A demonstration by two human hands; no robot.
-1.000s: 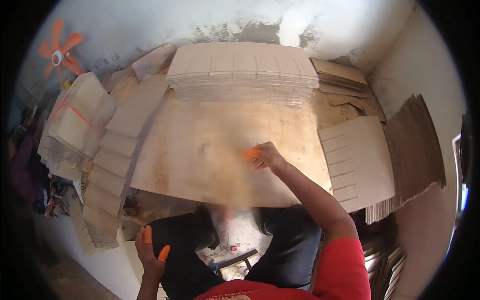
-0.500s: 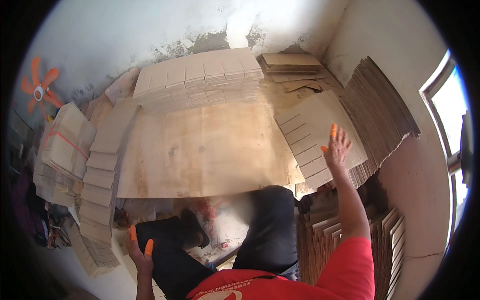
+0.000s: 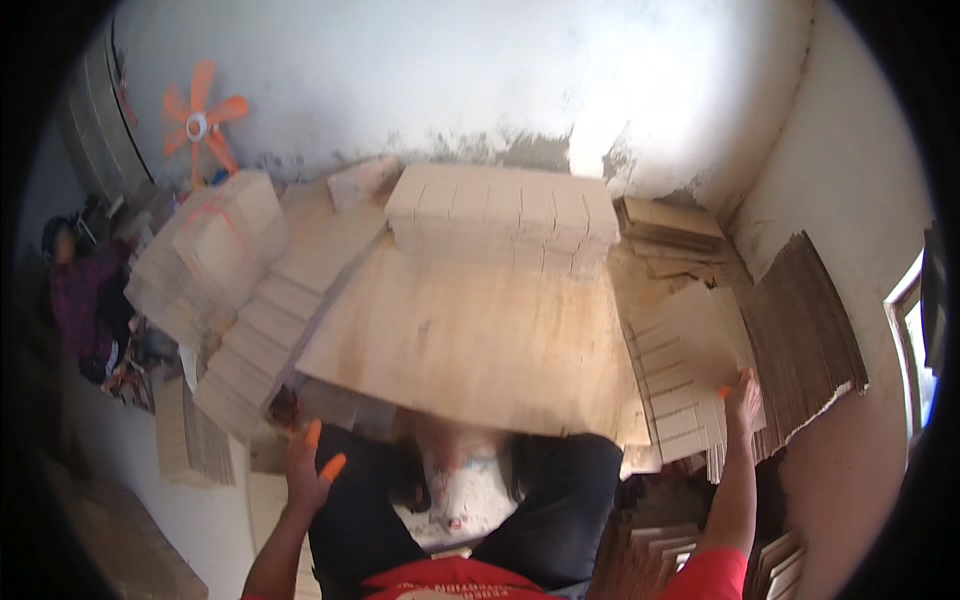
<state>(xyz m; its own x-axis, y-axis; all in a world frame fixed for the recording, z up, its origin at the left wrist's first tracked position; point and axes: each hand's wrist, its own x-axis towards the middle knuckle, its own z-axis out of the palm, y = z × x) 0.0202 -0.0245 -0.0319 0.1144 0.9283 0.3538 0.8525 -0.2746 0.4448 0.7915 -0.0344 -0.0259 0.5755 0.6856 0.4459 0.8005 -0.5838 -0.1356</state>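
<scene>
Low at the left, beside my left thigh, my left hand [image 3: 308, 468] hangs with nothing in it. Its thumb and fingers are apart, and orange finger covers show on two of them. On the right, my right hand [image 3: 741, 400] rests against the right-hand part of a stack of slotted cardboard sheets [image 3: 680, 350]. Its orange-tipped thumb stands away from the other fingers, which are slightly blurred. Between my hands lies a wide, bare wooden board [image 3: 470, 345] above my knees.
Stacked slotted cardboard [image 3: 505, 195] stands at the board's far edge. Overlapping cardboard pieces [image 3: 265, 345] line its left, near a box [image 3: 230, 225] and an orange fan [image 3: 197, 125]. Brown cardboard [image 3: 805, 345] leans at the right wall. A person [image 3: 85, 290] is at far left.
The view has swung, so the board and stacks sit lower and further right. My right hand has moved from over the middle of the slotted sheets toward their near right edge. My left hand stays empty.
</scene>
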